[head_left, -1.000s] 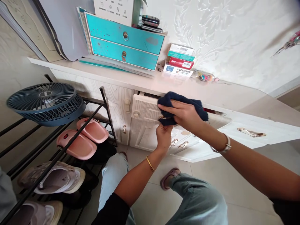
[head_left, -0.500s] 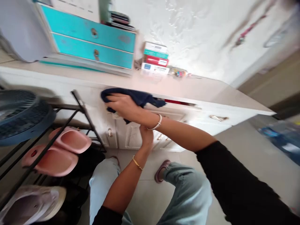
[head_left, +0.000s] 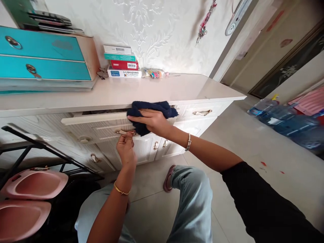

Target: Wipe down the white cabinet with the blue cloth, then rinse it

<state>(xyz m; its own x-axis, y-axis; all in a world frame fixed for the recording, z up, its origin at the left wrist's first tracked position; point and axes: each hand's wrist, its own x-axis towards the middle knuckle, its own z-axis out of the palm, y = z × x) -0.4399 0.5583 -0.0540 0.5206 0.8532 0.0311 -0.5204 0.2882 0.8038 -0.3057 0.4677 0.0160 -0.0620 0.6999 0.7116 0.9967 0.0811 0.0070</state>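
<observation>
A dark blue cloth (head_left: 164, 108) lies bunched under my right hand (head_left: 154, 121), which presses it against the top edge of a white drawer front. This drawer (head_left: 101, 118) stands slightly pulled out, with a narrow dark gap below the cabinet top. Lower down, my left hand (head_left: 126, 145) has its fingers closed on the drawer's metal handle (head_left: 121, 132). The cloth covers the drawer's right end and hides part of my right fingers.
On the white cabinet top (head_left: 162, 89) are a turquoise drawer box (head_left: 45, 60), stacked medicine boxes (head_left: 124, 64) and small trinkets (head_left: 155, 74). A black rack with pink slippers (head_left: 35, 185) stands at left. Large water bottles (head_left: 286, 118) sit on the floor at right.
My view has swung right. My right hand and the cloth have moved right along the drawer's edge. My left hand, earlier partly hidden behind my right forearm, now shows at the handle.
</observation>
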